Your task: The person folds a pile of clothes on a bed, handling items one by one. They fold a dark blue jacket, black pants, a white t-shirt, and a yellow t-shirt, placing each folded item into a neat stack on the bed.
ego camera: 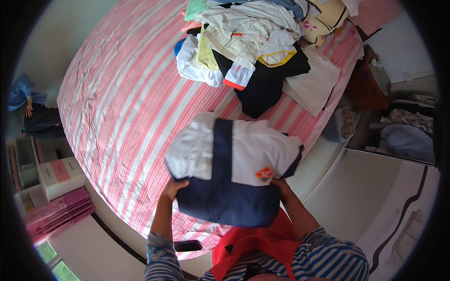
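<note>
A white and navy garment (197, 154) hangs between my hands over the near part of the bed. It has a navy band down its middle, a navy lower part and an orange diamond-shaped patch. My left hand (174, 188) grips its left edge, thumb on top. On the other side my right hand (280, 186) holds the edge near the patch, its fingers mostly hidden by cloth. Beyond the garment lies a heap of clothes (246, 21), with white, black and yellow pieces. A folded cream cloth (311, 80) rests beside the heap.
Pink striped bedding (123, 123) covers the bed. A dark phone (188, 246) lies at its near edge. Left are a white box (59, 175) and a person (26, 102) in blue. On the right stand a sliding-door wardrobe (369, 186) with clothes inside and a bin (339, 124).
</note>
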A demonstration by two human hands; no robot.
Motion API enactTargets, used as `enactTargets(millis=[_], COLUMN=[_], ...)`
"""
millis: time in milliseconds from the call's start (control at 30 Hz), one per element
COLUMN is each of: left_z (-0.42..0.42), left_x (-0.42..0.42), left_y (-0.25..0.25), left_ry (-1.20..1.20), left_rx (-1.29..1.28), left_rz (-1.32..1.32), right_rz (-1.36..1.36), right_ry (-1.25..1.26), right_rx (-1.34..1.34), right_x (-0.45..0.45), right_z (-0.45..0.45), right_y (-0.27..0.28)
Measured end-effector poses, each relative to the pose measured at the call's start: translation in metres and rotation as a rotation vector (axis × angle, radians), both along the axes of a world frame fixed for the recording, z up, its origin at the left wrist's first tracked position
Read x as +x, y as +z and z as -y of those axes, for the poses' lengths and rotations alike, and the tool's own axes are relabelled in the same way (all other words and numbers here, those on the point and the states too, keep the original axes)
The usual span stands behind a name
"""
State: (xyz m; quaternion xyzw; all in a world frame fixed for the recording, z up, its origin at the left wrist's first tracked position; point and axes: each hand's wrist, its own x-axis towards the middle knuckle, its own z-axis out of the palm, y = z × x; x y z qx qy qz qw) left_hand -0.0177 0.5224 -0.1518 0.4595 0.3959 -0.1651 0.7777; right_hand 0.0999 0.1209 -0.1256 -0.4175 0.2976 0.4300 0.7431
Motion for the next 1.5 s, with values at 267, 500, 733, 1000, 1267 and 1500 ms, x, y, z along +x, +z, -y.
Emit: enactTargets(millis=[267,500,733,1000,1267,1500], left_z=[-0.084,-0.128,-0.127,-0.053,0.188,0.299], left_x=[-0.281,-0.234,-0.251,-0.246,-0.019,0.186], left_y=[-0.001,-0.019,-0.041,0.019,0.045,0.103], left_ry=[0.567,0.949,0.891,0.775,0.723,0.756], left_rx=[0.154,0.016,0.163,1.527,0.591,-0.517], left_rz=[0.265,0.046,-0.040,-0.591,-0.063,0.586], right_rz=[0.445,0.857,1.909,2.180,2.114,2.051], right_ry=[0.816,1.141,0.730,0.785,0.720,0.996], right_rx=[0.441,-0.031,-0.471,-1.651,-1.185,-0.398], right_x=[0.059,0.070,0.119,0.396,0.406,0.230], right_z=[-0.267,-0.454,-0.329,-0.200,-0.164,-0.018], right_y=[0.001,-0.035,0.000,0.106,0.055,0.116])
